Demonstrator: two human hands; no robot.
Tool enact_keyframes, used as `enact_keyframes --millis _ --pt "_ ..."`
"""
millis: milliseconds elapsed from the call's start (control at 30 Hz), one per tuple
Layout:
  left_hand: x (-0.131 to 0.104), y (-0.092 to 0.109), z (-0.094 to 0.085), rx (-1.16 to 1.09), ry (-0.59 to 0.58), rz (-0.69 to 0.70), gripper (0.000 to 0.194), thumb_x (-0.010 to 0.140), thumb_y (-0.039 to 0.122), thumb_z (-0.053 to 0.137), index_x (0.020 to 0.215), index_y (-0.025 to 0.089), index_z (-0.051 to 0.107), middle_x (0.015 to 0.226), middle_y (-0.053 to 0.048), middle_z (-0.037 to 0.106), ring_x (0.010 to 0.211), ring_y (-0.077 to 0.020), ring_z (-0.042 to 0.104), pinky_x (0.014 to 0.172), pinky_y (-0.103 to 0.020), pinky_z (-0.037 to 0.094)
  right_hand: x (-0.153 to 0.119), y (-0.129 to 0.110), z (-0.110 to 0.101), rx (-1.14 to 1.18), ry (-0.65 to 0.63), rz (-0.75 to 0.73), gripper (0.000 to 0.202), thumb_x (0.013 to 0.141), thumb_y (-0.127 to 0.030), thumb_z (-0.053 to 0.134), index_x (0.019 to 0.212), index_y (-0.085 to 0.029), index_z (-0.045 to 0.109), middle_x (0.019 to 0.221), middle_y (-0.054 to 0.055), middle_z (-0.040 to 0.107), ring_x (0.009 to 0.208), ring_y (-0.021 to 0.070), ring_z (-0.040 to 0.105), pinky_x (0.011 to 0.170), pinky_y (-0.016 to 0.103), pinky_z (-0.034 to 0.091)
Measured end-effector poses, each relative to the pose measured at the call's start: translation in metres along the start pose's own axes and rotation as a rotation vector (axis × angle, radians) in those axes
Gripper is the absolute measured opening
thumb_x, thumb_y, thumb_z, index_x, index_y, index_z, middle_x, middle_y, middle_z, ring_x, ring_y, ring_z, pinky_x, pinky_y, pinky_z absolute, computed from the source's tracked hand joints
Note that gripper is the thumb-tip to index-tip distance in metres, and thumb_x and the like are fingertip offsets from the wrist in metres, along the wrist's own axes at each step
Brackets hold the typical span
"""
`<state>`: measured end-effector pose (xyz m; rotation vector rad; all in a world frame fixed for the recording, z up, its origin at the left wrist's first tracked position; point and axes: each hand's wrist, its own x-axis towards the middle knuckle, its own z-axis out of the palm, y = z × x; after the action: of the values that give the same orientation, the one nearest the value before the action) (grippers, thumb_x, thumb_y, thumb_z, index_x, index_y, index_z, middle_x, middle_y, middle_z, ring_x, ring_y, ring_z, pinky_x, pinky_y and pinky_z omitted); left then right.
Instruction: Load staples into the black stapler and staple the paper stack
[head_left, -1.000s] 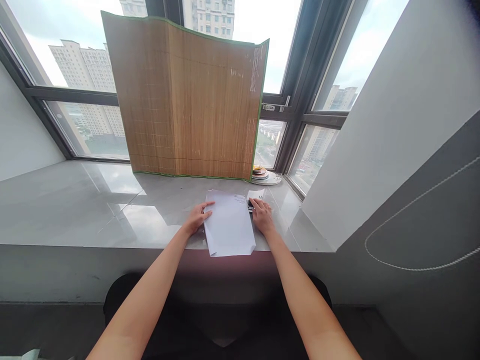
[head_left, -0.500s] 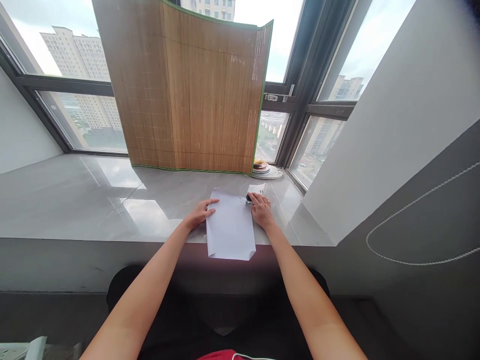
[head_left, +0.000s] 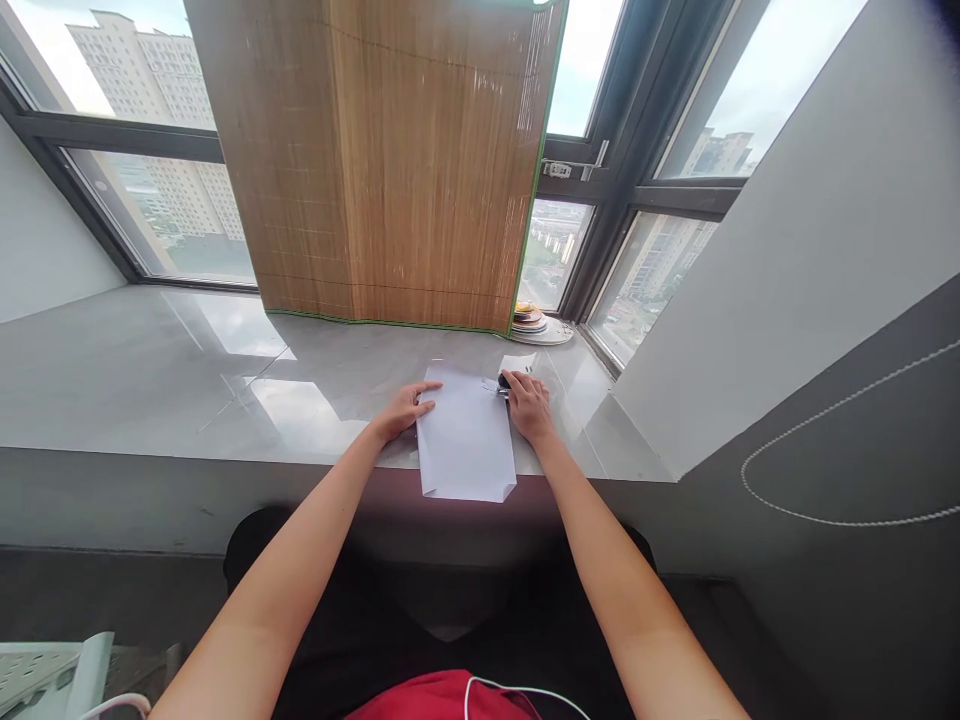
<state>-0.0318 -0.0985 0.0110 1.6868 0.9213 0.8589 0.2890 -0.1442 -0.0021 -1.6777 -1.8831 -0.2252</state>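
Observation:
White paper (head_left: 466, 440) lies on the grey sill, its lower end reaching past the front edge with the corners folded. My left hand (head_left: 403, 408) grips the paper's left edge, thumb and fingers on it. At the paper's upper right edge, my right hand (head_left: 529, 402) is closed on a small black and silver tool (head_left: 503, 384), which looks like a stapler and is partly covered by the fingers. Small dark marks show on the paper beside the tool. Just behind my right hand lies a smaller white slip (head_left: 517, 362).
A bamboo mat (head_left: 405, 180) stands upright against the window. Stacked plates (head_left: 544, 331) sit at its right on the glossy sill (head_left: 180, 400). A slanted white wall (head_left: 750, 260) bounds the right side, with a bead chain (head_left: 750, 490) hanging near it. A white chair (head_left: 90, 675) is at lower left.
The camera view has tilted slightly downward, showing more of the red clothing and the chair. Both hands keep their places at the paper, with the tool still in my right hand.

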Motion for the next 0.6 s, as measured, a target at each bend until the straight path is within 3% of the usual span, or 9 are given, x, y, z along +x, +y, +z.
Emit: enact_keyframes --millis 167,400,600 --pt "0.0041 -0.009 -0.0002 -0.083 -0.005 0.02 0.067 0.083 0.038 0.078 0.145 0.017 0.068 0.138 -0.013 0.072 0.105 -0.0243 0.071 0.085 -0.034 0.06 0.0003 0.0002 -0.0009 0.034 0.013 0.015 0.055 0.108 -0.02 0.035 0.16 -0.022 0.051 0.154 0.013 0.059 0.146 0.0297 0.048 0.127 0.057 0.029" --pt "0.0037 -0.0092 -0.0001 -0.031 -0.012 0.02 0.065 0.085 0.038 0.076 0.146 0.018 0.068 0.137 -0.013 0.072 0.108 -0.0246 0.071 0.088 -0.034 0.059 0.0004 0.0002 -0.0016 0.009 -0.012 -0.062 0.058 0.106 -0.015 0.036 0.162 -0.023 0.049 0.154 0.013 0.058 0.146 0.0291 0.048 0.127 0.052 0.032" --pt "0.0032 -0.0082 -0.0002 -0.008 -0.01 0.024 0.063 0.086 0.036 0.077 0.146 0.017 0.068 0.13 -0.013 0.074 0.107 -0.0262 0.071 0.093 -0.038 0.059 0.0003 -0.0011 -0.0008 -0.055 -0.063 -0.115 0.06 0.108 -0.023 0.04 0.168 -0.025 0.04 0.157 0.012 0.054 0.149 0.0289 0.044 0.128 0.051 0.029"
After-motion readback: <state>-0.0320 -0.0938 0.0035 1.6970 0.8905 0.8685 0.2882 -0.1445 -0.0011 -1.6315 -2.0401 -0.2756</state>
